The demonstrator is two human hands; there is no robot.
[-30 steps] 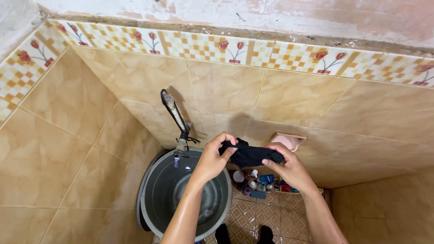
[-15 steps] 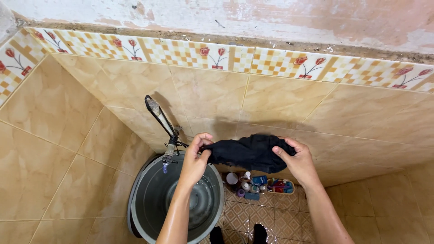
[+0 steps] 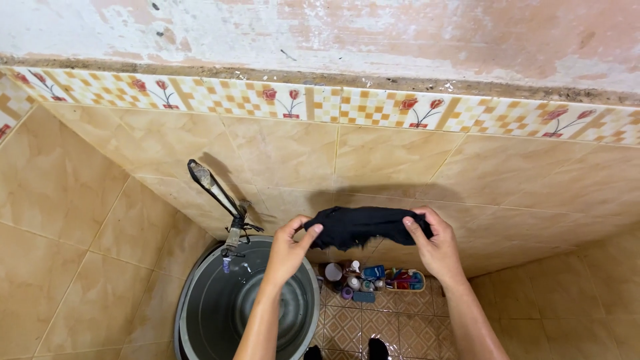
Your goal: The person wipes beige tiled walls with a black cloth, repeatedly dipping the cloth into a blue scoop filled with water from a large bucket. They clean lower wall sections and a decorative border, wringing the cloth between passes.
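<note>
Head view: left hand (image 3: pixel 288 248), right hand (image 3: pixel 435 247) raised, pinching black cloth (image 3: pixel 360 227) ends.

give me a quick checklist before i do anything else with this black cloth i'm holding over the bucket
1. Left hand pinching the black cloth: ok.
2. Right hand pinching its other end: ok.
3. Cloth stretched between both hands, off the floor: ok.
4. Grey bucket below the left hand, under the tap: ok.
5. Tap shut off: cannot tell.
6. Basket of toiletries clear of drips: cannot tell.
</note>
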